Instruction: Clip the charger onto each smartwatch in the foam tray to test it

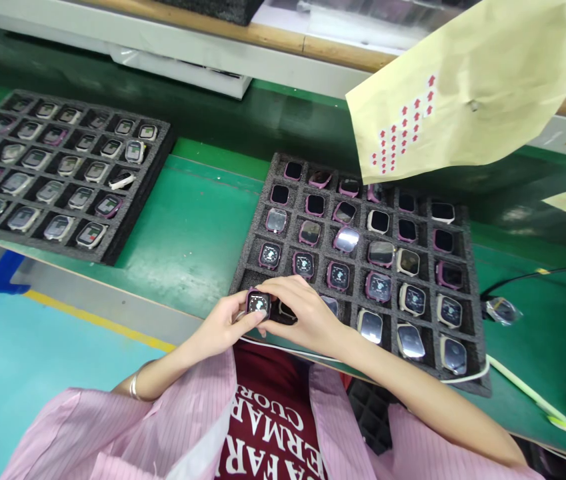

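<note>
A smartwatch [258,303] with a purple case and a lit dial is held between both hands, over the near left corner of a grey foam tray [431,267]. My left hand [225,323] grips it from the left, its thumb resting on the lower part of the screen. From the right, my right hand [307,313] is closed about the watch's other edge. The tray's compartments hold several watches in purple and light cases. Some show lit dials, such as the watch [339,275] just beyond my right hand; others have dark screens. My right hand covers part of the nearest row.
A second foam tray [135,177] of watches lies at the left on the green bench [197,207]. Yellow paper with red arrow stickers [405,127] hangs from the shelf edge. A white cable [303,352] runs along the tray's near edge; a pale green stick [527,393] lies at right.
</note>
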A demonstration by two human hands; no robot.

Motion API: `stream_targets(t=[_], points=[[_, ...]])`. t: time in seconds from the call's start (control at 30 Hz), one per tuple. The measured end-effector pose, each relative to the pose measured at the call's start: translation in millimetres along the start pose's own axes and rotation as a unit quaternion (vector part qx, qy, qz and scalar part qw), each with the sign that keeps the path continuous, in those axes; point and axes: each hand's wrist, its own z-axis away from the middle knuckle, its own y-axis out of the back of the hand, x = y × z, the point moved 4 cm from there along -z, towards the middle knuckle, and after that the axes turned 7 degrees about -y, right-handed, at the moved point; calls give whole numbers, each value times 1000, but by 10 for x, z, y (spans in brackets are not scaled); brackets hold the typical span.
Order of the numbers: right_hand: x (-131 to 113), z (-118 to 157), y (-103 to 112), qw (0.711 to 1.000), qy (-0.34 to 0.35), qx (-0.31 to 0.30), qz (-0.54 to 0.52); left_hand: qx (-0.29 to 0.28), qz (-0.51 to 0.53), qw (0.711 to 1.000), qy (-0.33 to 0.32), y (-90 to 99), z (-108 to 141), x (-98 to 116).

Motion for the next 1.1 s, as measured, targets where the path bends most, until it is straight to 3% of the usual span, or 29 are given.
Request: stream_targets(t=[0.43,0.53,0.63,0.7,0.8,1.0,1.1], points=[[-14,-5,15,1000,-18,-6,-16,5,-17,1000,-8,-11,-19,2],[11,-20,37,998,-25,1,-50,40,-22,999,0,11,41,-56],[73,-56,60,995,-58,54,-62,102,24,994,9,74,175,-143],[95,-83,40,996,-73,58,5,161,77,984,15,126,267,-187],[71,-95,17,987,-69,-13,144,210,115,971,17,146,331,-191],[-22,103,285,965,-76,-70,242,124,56,990,24,7,210,-69],[27,201,272,953,-111,-65,274,75,54,996,21,-79,113,2]])
